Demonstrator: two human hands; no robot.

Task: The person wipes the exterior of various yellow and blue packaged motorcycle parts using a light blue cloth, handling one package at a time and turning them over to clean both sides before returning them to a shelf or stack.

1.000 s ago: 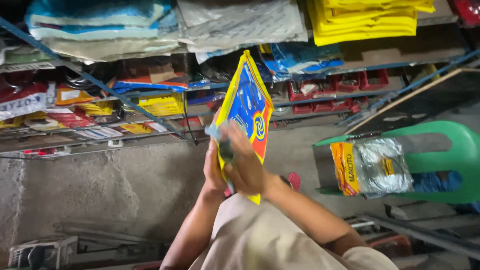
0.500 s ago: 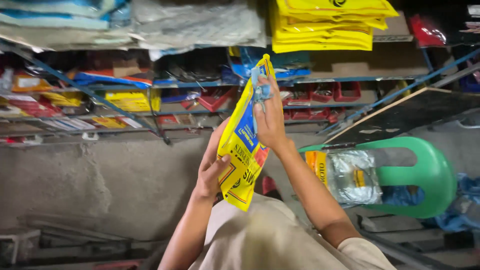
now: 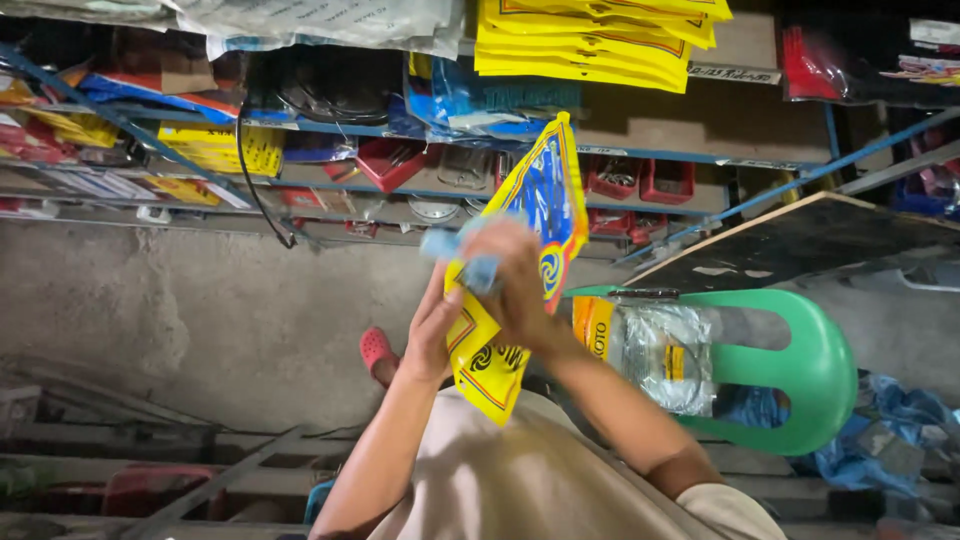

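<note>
A yellow and blue flat package (image 3: 545, 210) stands upright in front of me, held from both sides. My left hand (image 3: 435, 325) grips its lower left edge. My right hand (image 3: 520, 285), blurred with motion, presses a pale blue cloth (image 3: 462, 258) against the package's face near its middle. The package's lower corner (image 3: 490, 385) hangs over my beige shirt. Behind it are blue metal shelves (image 3: 420, 130) stocked with packaged goods.
A green plastic chair (image 3: 800, 370) at the right carries a clear and orange bag (image 3: 655, 355). A stack of yellow packages (image 3: 590, 40) lies on the top shelf. A dark board (image 3: 800, 245) leans at the right. A red sandal (image 3: 376, 350) rests on the concrete floor (image 3: 200, 320).
My right hand with the blue cloth has slid down from the package's top edge to its middle. The package has tilted more upright and the view has shifted slightly.
</note>
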